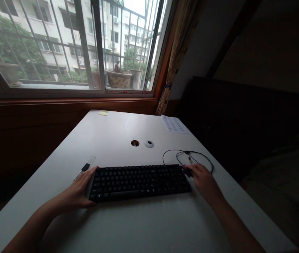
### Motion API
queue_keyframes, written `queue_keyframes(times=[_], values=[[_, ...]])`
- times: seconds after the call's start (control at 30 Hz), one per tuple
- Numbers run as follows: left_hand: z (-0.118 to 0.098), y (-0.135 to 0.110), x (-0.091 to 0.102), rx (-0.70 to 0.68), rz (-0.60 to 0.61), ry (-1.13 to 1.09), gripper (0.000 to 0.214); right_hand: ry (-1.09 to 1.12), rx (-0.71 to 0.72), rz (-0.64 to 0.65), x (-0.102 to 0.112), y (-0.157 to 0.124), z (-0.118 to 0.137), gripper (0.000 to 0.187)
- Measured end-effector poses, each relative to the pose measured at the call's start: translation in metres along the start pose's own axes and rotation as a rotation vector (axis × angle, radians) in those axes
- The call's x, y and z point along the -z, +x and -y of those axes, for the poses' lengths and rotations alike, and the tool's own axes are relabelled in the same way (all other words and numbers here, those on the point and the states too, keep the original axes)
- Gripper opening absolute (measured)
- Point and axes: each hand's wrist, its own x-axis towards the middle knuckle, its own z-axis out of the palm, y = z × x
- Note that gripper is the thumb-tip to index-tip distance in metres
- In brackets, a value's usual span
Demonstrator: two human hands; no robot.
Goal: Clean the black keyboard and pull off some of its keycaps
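A black keyboard [140, 182] lies across the white desk [144, 225] in front of me. My left hand [79, 191] rests against the keyboard's left end, thumb at the front corner and fingers stretched along the side. My right hand [202, 179] sits at the keyboard's right rear corner, fingers curled around a small dark plug [188, 171] where the black cable [186, 154] meets the keyboard. The cable loops loosely on the desk behind that hand.
A small clear-and-black tool [86, 167] lies just left of the keyboard. A cable hole [135, 143] and its white cap [149, 143] sit mid-desk. A printed sheet [174, 124] and a yellow note [103, 113] lie at the far edge under the barred window [67, 45].
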Motion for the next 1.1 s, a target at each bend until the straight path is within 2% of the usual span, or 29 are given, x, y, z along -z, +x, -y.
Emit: queue_keyframes(times=[0.17, 0.33, 0.5, 0.6, 0.7, 0.8, 0.97, 1.1], values=[[-0.003, 0.001, 0.002, 0.004, -0.002, -0.031, 0.128, 0.271, 0.026, 0.063, -0.034, 0.024, 0.089, 0.034], [-0.005, 0.002, 0.003, -0.003, -0.001, -0.044, 0.128, 0.536, 0.246, 0.219, -0.089, 0.047, 0.184, 0.034], [-0.004, 0.003, -0.001, -0.019, -0.032, -0.047, 0.132, 0.528, 0.475, 0.286, -0.132, 0.073, 0.263, 0.038], [-0.005, 0.003, -0.003, -0.036, -0.060, -0.055, 0.133, 0.418, 0.617, 0.321, -0.144, 0.084, 0.292, 0.030], [-0.007, 0.002, -0.002, -0.021, -0.067, -0.070, 0.133, 0.288, 0.685, 0.352, -0.149, 0.085, 0.300, 0.026], [-0.008, 0.001, 0.001, 0.017, -0.060, -0.089, 0.130, 0.230, 0.633, 0.368, -0.146, 0.080, 0.293, 0.026], [-0.011, 0.001, 0.005, 0.062, -0.027, -0.125, 0.134, 0.245, 0.544, 0.394, -0.129, 0.072, 0.269, 0.034], [-0.017, 0.003, 0.009, 0.086, -0.012, -0.160, 0.129, 0.263, 0.470, 0.401, -0.116, 0.061, 0.240, 0.039]])
